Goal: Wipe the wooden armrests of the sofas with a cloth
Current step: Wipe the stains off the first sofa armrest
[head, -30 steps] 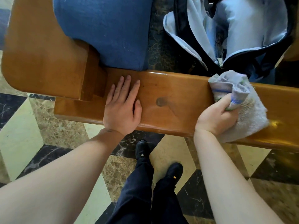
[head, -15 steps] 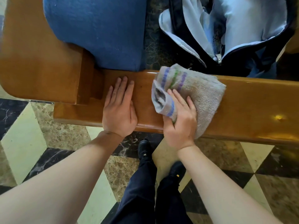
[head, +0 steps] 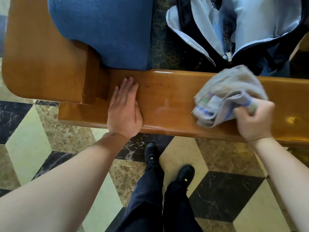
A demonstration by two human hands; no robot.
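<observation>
A glossy brown wooden armrest (head: 172, 106) runs across the view from left to right. My left hand (head: 125, 111) lies flat on it, fingers together, near the step where the armrest meets the sofa's wooden frame (head: 41, 67). My right hand (head: 254, 119) grips a folded grey cloth (head: 229, 96) with blue and green stripes, pressed on the armrest's right part. The cloth looks blurred by motion.
A blue seat cushion (head: 103, 30) sits behind the armrest. An open dark bag with pale lining (head: 234, 27) lies on the seat at upper right. Below is a marble floor of cream, brown and black tiles (head: 70, 136), with my dark trousers and black shoes (head: 185, 173).
My right hand swept the cloth from the armrest's right part to beside my left hand, then back to the right. My left hand stayed flat in place.
</observation>
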